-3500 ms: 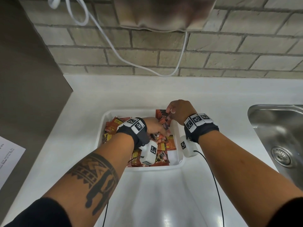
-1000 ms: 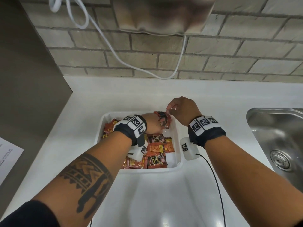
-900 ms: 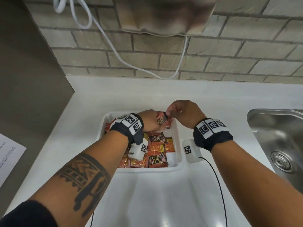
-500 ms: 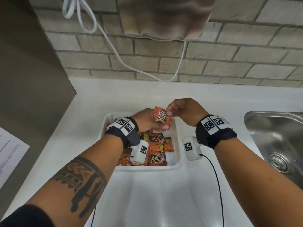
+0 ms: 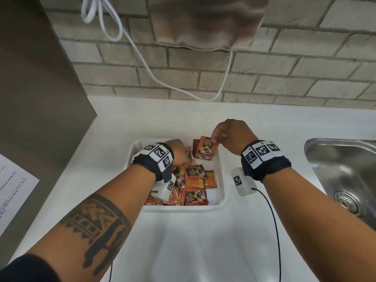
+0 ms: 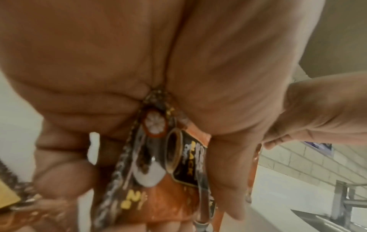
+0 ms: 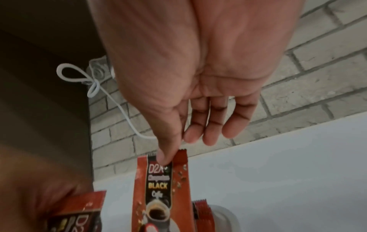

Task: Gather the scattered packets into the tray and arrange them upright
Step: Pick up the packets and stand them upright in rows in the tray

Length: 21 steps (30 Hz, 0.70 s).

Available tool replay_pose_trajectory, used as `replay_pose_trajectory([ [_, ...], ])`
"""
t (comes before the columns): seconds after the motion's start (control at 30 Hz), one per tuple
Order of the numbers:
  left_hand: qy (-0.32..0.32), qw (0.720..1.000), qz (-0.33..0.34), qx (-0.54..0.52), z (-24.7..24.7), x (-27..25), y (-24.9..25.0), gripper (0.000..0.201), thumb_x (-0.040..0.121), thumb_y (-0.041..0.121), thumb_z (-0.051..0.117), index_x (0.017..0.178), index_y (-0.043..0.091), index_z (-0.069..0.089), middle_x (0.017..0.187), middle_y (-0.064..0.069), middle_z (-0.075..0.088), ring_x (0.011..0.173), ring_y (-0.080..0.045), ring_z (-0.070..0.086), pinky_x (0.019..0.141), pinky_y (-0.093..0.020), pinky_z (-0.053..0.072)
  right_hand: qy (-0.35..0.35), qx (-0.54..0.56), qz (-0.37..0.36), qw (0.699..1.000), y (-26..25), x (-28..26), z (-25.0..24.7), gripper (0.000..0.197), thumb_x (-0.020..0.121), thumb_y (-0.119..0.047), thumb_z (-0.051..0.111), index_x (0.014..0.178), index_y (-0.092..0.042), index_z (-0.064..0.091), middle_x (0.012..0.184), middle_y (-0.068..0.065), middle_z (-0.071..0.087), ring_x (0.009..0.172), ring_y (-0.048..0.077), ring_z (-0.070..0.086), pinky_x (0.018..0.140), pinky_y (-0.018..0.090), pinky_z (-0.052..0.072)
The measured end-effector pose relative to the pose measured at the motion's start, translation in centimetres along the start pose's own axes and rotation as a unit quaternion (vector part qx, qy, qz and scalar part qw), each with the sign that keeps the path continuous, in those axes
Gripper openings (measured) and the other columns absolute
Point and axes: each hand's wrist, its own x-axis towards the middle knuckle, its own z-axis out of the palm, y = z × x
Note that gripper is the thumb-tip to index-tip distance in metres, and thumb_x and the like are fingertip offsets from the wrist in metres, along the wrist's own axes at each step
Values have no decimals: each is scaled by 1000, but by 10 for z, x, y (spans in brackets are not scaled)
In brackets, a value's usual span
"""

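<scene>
Pinching the top edge of an upright coffee packet between thumb and forefinger, the right hand holds it at the tray's one o'clock corner (other fingers loosely extended). At ten o'clock, the left hand grips several packets – fingers curled round them. More packets lie flat in the white tray.

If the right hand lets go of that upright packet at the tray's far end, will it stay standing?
Probably not unaided. The packet is a thin, flat sachet pinched at its top by the right hand, so it likely tips. Leaning on the packets behind it should help. The glossy film looks slippery against the tray.
</scene>
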Motion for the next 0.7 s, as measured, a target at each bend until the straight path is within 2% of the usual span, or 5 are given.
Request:
replay_pose_trajectory([
  [0.1,-20,999,32,29,2,4,11,45,90,54,66,92,10,68,75,-3,64,65,-17,58,61,-26,45,-8,-58,-5,998,1,4,12,6,87,-25,72,84,-23,77,107,-1,53,98,14,53,82,26,44],
  [0.2,-49,996,64,49,8,11,25,41,93,46,63,107,8,68,93,-6,67,81,-19,61,73,-31,48,-12,-68,12,998,-2,10,22,5,86,-26,73,83,-25,77,115,2,51,104,19,55,91,36,52],
  [0.5,-79,991,56,89,18,31,41,29,90,40,66,93,11,64,76,-3,59,71,-17,54,67,-28,43,-55,-138,45,988,-1,25,42,22,89,-26,63,106,-16,73,120,6,49,110,24,57,90,40,55],
  [0.63,-91,987,59,121,16,33,42,36,93,44,63,108,11,63,102,-10,67,88,-21,59,82,-31,49,-64,-154,39,985,2,27,42,21,92,-24,61,108,-16,73,121,6,49,112,25,56,93,40,54],
  [0.7,-93,988,51,116,17,34,42,45,91,46,65,118,9,66,95,-7,67,87,-20,60,85,-32,50,-66,-154,36,985,2,27,42,19,91,-23,62,105,-17,73,120,6,50,110,24,57,91,39,55],
])
